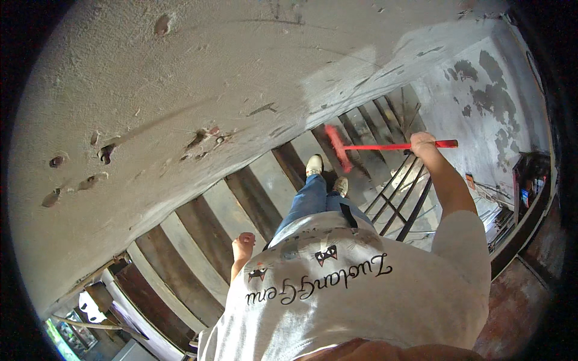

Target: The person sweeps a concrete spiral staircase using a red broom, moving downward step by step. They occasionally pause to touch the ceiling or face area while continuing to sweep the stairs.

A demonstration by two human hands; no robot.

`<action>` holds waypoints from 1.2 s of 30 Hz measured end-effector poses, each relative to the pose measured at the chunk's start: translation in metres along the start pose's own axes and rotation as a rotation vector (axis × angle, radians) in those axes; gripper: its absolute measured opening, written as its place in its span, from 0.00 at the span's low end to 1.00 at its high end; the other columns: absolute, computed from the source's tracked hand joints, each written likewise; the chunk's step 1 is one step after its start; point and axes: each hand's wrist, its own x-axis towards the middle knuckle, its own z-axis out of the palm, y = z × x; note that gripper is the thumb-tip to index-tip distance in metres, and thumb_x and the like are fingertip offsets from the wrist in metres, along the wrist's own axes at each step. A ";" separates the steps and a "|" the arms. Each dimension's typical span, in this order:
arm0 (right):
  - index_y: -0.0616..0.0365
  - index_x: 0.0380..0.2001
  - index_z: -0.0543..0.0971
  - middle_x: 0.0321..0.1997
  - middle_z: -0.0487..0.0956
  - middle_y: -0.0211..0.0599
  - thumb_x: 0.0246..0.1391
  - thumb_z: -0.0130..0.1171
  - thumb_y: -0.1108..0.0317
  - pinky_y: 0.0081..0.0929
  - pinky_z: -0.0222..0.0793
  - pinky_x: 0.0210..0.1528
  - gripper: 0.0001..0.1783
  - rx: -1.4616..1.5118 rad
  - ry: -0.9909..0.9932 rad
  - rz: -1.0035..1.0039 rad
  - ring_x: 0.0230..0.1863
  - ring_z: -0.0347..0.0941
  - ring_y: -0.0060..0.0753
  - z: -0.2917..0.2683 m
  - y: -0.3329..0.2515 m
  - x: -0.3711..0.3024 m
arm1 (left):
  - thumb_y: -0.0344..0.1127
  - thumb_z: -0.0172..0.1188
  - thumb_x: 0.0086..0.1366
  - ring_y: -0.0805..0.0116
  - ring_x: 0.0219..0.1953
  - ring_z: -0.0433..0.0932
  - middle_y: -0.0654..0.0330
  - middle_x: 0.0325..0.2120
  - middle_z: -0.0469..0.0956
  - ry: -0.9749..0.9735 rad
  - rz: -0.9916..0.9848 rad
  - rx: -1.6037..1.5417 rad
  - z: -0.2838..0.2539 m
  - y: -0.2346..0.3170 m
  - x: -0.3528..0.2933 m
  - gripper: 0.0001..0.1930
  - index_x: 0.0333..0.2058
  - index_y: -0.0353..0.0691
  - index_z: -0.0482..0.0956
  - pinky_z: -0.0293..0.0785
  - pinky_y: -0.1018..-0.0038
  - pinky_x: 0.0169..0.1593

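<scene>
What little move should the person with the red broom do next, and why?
Maybe draw the red broom lightly across the stairs: the right grip holds its handle, and its bristles show near the shoes.

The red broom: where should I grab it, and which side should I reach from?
Probably best by the broom handle, near its plain end, reaching from the person's right, where the right hand grips it. The handle is long, straight and slim, so fingers can wrap around it. That end points right, away from the wide bristle head at the left.
</scene>
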 end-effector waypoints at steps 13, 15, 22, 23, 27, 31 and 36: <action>0.59 0.31 0.76 0.35 0.75 0.42 0.43 0.47 0.68 0.33 0.68 0.38 0.12 0.014 -0.028 -0.078 0.38 0.72 0.40 0.002 -0.053 -0.005 | 0.34 0.52 0.52 0.71 0.20 0.76 0.58 0.16 0.75 -0.025 -0.010 -0.095 0.013 0.001 0.008 0.07 0.26 0.36 0.74 0.71 0.77 0.25; 0.59 0.30 0.77 0.36 0.74 0.44 0.42 0.49 0.68 0.32 0.67 0.39 0.12 0.031 0.073 -0.050 0.39 0.71 0.41 -0.003 -0.028 0.002 | 0.34 0.53 0.51 0.71 0.20 0.76 0.58 0.17 0.75 -0.021 0.000 -0.088 0.009 -0.003 0.010 0.08 0.27 0.36 0.74 0.71 0.77 0.25; 0.56 0.31 0.77 0.35 0.75 0.39 0.41 0.51 0.68 0.31 0.68 0.38 0.12 0.058 -0.024 0.088 0.38 0.72 0.39 -0.012 -0.030 -0.017 | 0.35 0.53 0.52 0.71 0.19 0.75 0.58 0.17 0.75 -0.006 0.026 -0.145 0.013 -0.004 0.005 0.08 0.27 0.35 0.74 0.71 0.77 0.24; 0.56 0.31 0.77 0.35 0.75 0.38 0.41 0.51 0.68 0.31 0.68 0.38 0.11 0.073 -0.058 0.108 0.38 0.72 0.39 -0.004 -0.034 -0.018 | 0.35 0.53 0.52 0.71 0.19 0.75 0.58 0.17 0.75 -0.011 0.024 -0.135 0.016 -0.002 0.007 0.08 0.26 0.35 0.74 0.71 0.77 0.23; 0.57 0.30 0.77 0.35 0.75 0.37 0.42 0.49 0.70 0.32 0.69 0.37 0.11 0.010 -0.148 -0.109 0.38 0.72 0.39 -0.023 -0.051 -0.054 | 0.34 0.54 0.52 0.71 0.19 0.75 0.57 0.17 0.75 -0.022 0.004 -0.140 0.023 -0.008 0.005 0.08 0.26 0.35 0.73 0.71 0.77 0.23; 0.59 0.30 0.77 0.37 0.75 0.40 0.41 0.49 0.70 0.34 0.69 0.37 0.11 0.001 -0.106 -0.043 0.39 0.72 0.38 -0.006 -0.073 -0.031 | 0.34 0.53 0.53 0.71 0.19 0.76 0.57 0.17 0.75 -0.041 0.017 -0.119 0.022 -0.008 0.002 0.08 0.27 0.36 0.73 0.71 0.77 0.23; 0.59 0.32 0.76 0.38 0.74 0.43 0.43 0.49 0.68 0.33 0.68 0.38 0.12 0.058 0.031 0.062 0.39 0.71 0.41 -0.004 -0.014 0.001 | 0.34 0.53 0.53 0.71 0.19 0.76 0.57 0.17 0.75 -0.017 0.001 -0.074 0.010 -0.008 0.004 0.08 0.27 0.35 0.73 0.71 0.77 0.23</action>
